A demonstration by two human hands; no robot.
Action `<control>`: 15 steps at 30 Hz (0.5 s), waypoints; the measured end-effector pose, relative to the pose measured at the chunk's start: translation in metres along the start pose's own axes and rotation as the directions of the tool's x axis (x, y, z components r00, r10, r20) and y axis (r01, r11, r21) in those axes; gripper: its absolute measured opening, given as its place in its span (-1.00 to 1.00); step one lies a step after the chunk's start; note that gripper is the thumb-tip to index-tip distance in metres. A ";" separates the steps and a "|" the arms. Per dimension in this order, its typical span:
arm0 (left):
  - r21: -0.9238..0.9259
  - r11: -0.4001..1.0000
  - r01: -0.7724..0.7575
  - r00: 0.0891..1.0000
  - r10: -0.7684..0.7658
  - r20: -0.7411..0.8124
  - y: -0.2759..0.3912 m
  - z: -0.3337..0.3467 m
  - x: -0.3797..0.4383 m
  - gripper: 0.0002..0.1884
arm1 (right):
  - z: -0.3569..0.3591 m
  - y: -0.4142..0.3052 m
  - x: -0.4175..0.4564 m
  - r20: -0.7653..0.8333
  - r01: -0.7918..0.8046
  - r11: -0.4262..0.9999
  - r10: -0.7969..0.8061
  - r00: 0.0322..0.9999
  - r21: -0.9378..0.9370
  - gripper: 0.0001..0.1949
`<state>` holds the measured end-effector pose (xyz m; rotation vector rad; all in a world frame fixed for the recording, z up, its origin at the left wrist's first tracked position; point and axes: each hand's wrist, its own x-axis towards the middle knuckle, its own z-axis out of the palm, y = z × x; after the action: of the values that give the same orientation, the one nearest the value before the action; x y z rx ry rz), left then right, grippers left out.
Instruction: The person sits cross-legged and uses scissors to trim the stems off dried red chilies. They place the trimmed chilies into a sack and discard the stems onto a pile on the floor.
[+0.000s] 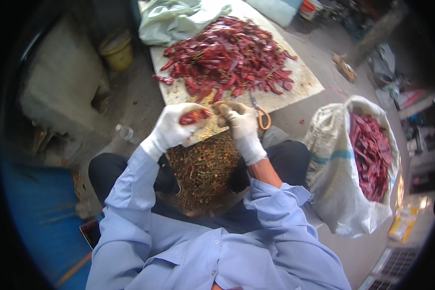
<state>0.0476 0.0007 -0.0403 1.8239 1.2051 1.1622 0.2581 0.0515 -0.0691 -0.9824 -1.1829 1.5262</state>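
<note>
My left hand, in a white glove, is closed around a dried red chili pepper. Just right of it, my gloved right hand has its fingers curled toward the pepper; its glove is stained brown at the fingertips. Whether anything sits between those fingers is hidden. Both hands are over the near end of a pale board, where yellow seeds are scattered. Beside my right hand lies a pair of scissors with orange handles. A large heap of dried red chilies covers the board beyond.
Between my legs is a pile of stems and scraps. At right stands a white woven sack holding opened red chili pieces. A pale plastic bag lies on the board's far end. A yellow bucket stands left, near a clear bottle.
</note>
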 end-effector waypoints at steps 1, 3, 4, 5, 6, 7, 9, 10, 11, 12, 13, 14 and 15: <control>-0.004 0.996 0.092 0.992 -0.092 -0.085 0.001 -0.004 0.004 -0.75 | -0.002 -0.003 0.001 0.037 0.040 0.970 -0.032 0.999 -0.242 -0.77; -0.183 0.962 0.203 0.950 -0.239 -0.202 0.007 -0.011 0.017 -0.73 | -0.001 -0.007 -0.003 0.163 0.162 0.854 -0.092 0.982 -0.495 -0.75; -0.257 0.935 0.244 0.925 -0.304 -0.227 0.015 -0.013 0.022 -0.72 | -0.001 -0.009 -0.006 0.256 0.242 0.736 -0.095 0.962 -0.633 -0.74; -0.228 0.930 0.290 0.903 -0.344 -0.255 0.025 -0.011 0.033 -0.70 | 0.001 -0.010 -0.010 0.324 0.336 0.648 -0.144 0.935 -0.683 -0.74; -0.241 0.929 0.279 0.909 -0.337 -0.245 0.038 -0.007 0.043 -0.68 | 0.002 -0.011 -0.017 0.319 0.315 0.617 -0.107 0.942 -0.721 -0.76; -0.213 0.941 0.262 0.919 -0.311 -0.242 0.053 -0.001 0.056 -0.67 | 0.003 -0.011 -0.021 0.319 0.301 0.568 -0.070 0.945 -0.766 -0.82; -0.188 0.969 0.163 0.963 -0.197 -0.183 0.092 0.019 0.081 -0.65 | 0.005 -0.012 -0.027 0.295 0.273 0.490 -0.035 0.955 -0.828 -0.88; -0.229 0.972 0.059 0.988 -0.090 -0.129 0.114 0.034 0.096 -0.62 | 0.005 -0.012 -0.028 0.298 0.278 0.461 -0.031 0.954 -0.843 -0.87; -0.215 0.976 -0.031 0.996 0.013 -0.086 0.138 0.053 0.109 -0.59 | 0.005 -0.011 -0.027 0.298 0.281 0.433 -0.029 0.954 -0.857 -0.85; -0.181 0.969 -0.167 0.986 0.161 -0.046 0.161 0.074 0.124 -0.59 | 0.005 -0.011 -0.025 0.278 0.268 0.421 -0.041 0.960 -0.866 -0.82; -0.155 0.939 -0.306 0.947 0.317 0.054 0.184 0.094 0.139 -0.60 | 0.001 -0.008 -0.023 0.290 0.282 0.404 -0.042 0.956 -0.870 -0.82; -0.012 0.881 -0.472 0.877 0.471 0.094 0.206 0.119 0.157 -0.55 | 0.000 -0.006 -0.020 0.343 0.349 0.394 -0.089 0.935 -0.850 -0.81; -0.176 0.936 -0.305 0.899 0.344 0.271 0.225 0.144 0.168 -0.48 | -0.004 -0.001 -0.019 0.397 0.428 0.384 -0.160 0.904 -0.818 -0.80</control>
<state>0.2892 0.0688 0.1507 2.0629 0.6529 1.0603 0.2671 0.0346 -0.0678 -1.1312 -2.3582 0.6220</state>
